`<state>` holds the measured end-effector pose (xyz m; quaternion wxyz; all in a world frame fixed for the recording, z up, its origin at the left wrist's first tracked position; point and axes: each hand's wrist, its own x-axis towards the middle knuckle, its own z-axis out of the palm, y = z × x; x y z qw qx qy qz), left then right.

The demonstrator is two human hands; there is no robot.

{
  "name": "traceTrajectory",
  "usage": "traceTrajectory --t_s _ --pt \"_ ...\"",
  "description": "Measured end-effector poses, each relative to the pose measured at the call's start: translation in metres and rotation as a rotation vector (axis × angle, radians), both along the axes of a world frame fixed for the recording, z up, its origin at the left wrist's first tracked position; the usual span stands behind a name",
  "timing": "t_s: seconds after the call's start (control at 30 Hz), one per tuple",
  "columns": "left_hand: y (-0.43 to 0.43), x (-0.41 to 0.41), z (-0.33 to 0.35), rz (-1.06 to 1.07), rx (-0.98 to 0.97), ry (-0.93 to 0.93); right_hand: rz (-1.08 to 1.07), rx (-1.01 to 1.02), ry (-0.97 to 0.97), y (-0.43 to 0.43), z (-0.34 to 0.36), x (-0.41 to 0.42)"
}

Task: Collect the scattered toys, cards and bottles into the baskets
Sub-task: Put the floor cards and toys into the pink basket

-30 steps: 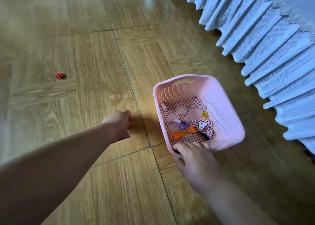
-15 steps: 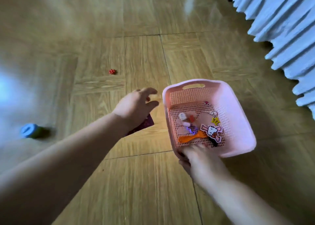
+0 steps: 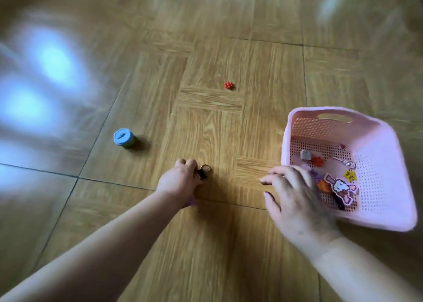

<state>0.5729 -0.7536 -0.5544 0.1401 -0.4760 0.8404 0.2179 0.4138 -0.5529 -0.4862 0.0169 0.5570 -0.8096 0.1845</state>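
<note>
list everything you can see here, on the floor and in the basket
basket: 1, pink, right, under the right hand
bead character: 1, white and pink, in the basket
star: 1, yellow, in the basket beside the character
orange piece: 1, orange, in the basket, by the hand
small bits: several, red, grey, purple, silver, in the basket, blurred
round tub: 1, blue, on the floor, left
bead cluster: 1, red, on the floor, far middle
small toy: 1, brown and dark, at the left fingertips
flat piece: 1, purple, under the left wrist, unclear
floor: wood-pattern tiles
left hand: 1, curled on the small toy
right hand: 1, fingers spread at the basket's near-left corner, grip unclear
</note>
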Motion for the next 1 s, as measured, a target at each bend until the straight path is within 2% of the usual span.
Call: traceTrajectory --t_s 0.13,0.27,0.37,0.43,0.5,0.57,0.7,0.8,0.87,1.0 --pt "-0.01 0.007 0.004 0.124 0.082 0.129 0.121 -0.012 -0.026 -0.016 -0.003 0.009" --pt "-0.058 0.046 0.022 0.558 -0.117 0.354 0.195 -0.018 -0.067 -0.028 -0.007 0.019" --pt "-0.108 0.073 0.037 0.723 -0.168 0.273 0.264 0.013 -0.076 -0.034 -0.011 0.025" --pt "-0.123 0.075 0.036 0.78 -0.02 0.295 0.297 0.032 -0.085 -0.035 -0.013 0.029" --pt "-0.129 0.072 0.031 0.868 0.193 0.421 0.314 0.038 -0.111 -0.038 -0.014 0.033" --pt "-0.129 0.068 0.024 0.922 0.289 0.494 0.326 0.046 -0.118 -0.039 -0.015 0.037" --pt "-0.124 0.057 0.003 0.816 0.242 0.473 0.3 0.052 -0.127 -0.037 -0.017 0.033" --pt "-0.092 0.027 0.032 0.748 0.291 0.56 0.205 0.017 -0.139 -0.038 -0.016 0.026" --pt "-0.074 0.002 0.052 0.598 0.294 0.602 0.092 -0.076 -0.135 -0.039 -0.013 0.02" --pt "-0.01 -0.087 0.102 0.127 0.364 0.708 -0.304 -0.312 -0.189 -0.009 -0.001 -0.015"
